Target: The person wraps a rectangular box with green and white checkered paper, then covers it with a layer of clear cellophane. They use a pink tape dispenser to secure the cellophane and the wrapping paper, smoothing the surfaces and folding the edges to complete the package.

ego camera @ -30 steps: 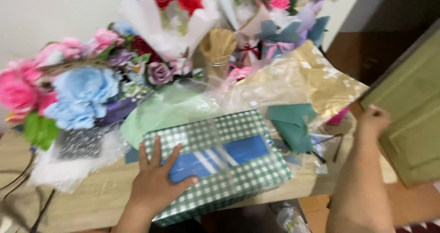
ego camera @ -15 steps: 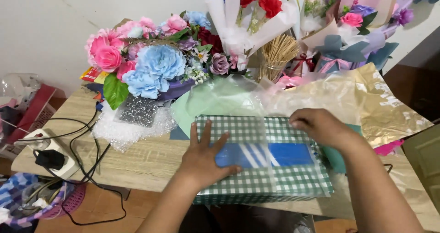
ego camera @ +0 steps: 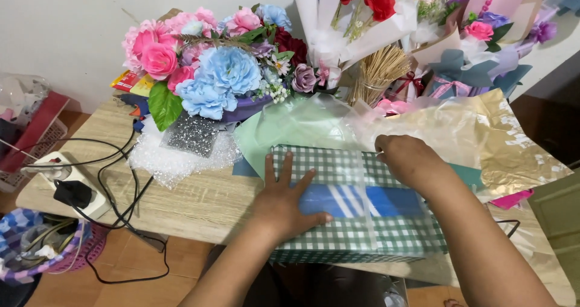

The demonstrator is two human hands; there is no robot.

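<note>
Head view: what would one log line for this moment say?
left hand: flat on green checked box | right hand: pinching clear tape strip at box's far edge | behind: gold paper, flower bouquets

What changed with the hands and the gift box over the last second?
The right hand came in from the far right edge of the table and now rests on the top edge of the green checked box, by the clear tape strip. The left hand stayed pressed flat on the box. The box and flowers kept their places.
</note>
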